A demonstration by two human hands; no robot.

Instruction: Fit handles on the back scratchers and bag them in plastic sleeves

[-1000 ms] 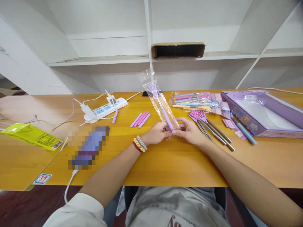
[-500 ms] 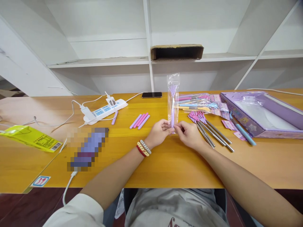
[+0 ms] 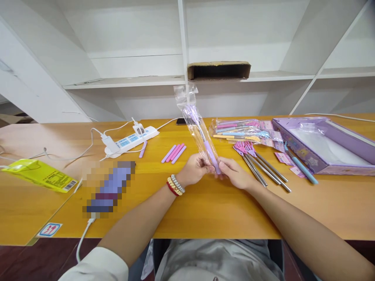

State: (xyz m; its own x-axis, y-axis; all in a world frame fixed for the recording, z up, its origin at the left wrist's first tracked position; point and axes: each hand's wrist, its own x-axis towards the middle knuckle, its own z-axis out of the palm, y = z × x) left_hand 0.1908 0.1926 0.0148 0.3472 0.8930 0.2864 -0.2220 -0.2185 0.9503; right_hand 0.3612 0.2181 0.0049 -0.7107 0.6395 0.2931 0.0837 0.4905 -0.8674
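While one purple tray (image 3: 312, 160) lies well right of the grip, the left hand (image 3: 195, 170) and the right hand (image 3: 236, 173) together pinch the lower end of one bagged purple stick (image 3: 211, 153), which tilts leftward beyond them. Nearer the tray: one blue-handled stick (image 3: 305, 171). Left of the grip: four short tubes (image 3: 173, 153), two pink, two purple.

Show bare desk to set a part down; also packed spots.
Bare: desk between left forearm and right forearm; patch bordered by pixelated item, coloured sticks and left forearm. Crowded: right of right hand, with metal rods, bagged pile, purple box.
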